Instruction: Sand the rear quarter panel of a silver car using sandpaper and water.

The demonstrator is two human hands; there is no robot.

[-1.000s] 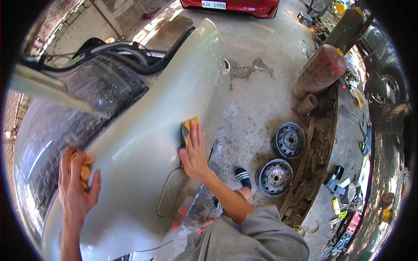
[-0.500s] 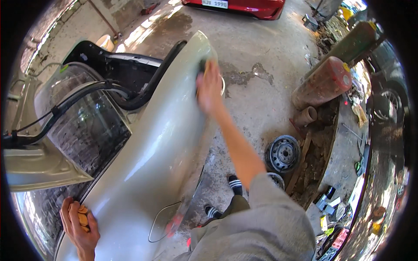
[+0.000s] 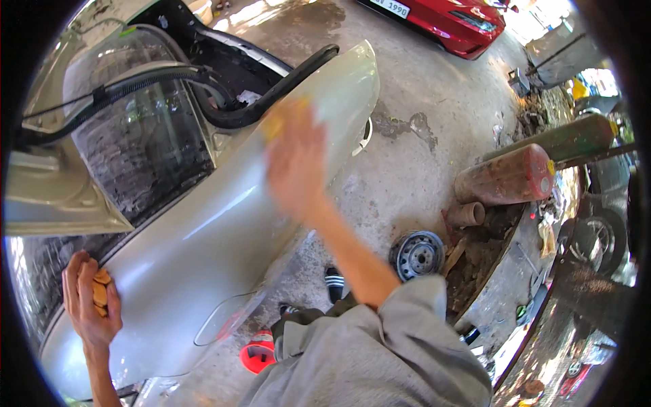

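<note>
A silver car's rear side panel [image 3: 203, 264] slants across the view, with an outlined fuel flap [image 3: 220, 320] low on it. My right hand [image 3: 298, 156] lies over the panel's upper part, smeared by motion. Under its fingertips shows something yellow [image 3: 274, 126], too blurred to name, pressed against the paint. At the lower left, my left hand [image 3: 88, 298] rests at the panel's edge by the rear window. Its fingers curl round a crumpled, orange-tan, sponge-like piece [image 3: 100, 293], partly hidden by the hand.
The raised trunk lid [image 3: 61, 197] and black rubber seal [image 3: 285, 88] lie left. A red bucket [image 3: 258, 353] stands near my feet. Rightward are a wheel rim [image 3: 418, 256], a red gas cylinder [image 3: 505, 178] and a green one [image 3: 576, 136]. A red car [image 3: 447, 24] is parked beyond.
My right hand has moved from the panel's outer far edge inward, toward the trunk seal. My left hand still grips its piece. The view has turned, bringing the red bucket more into sight.
</note>
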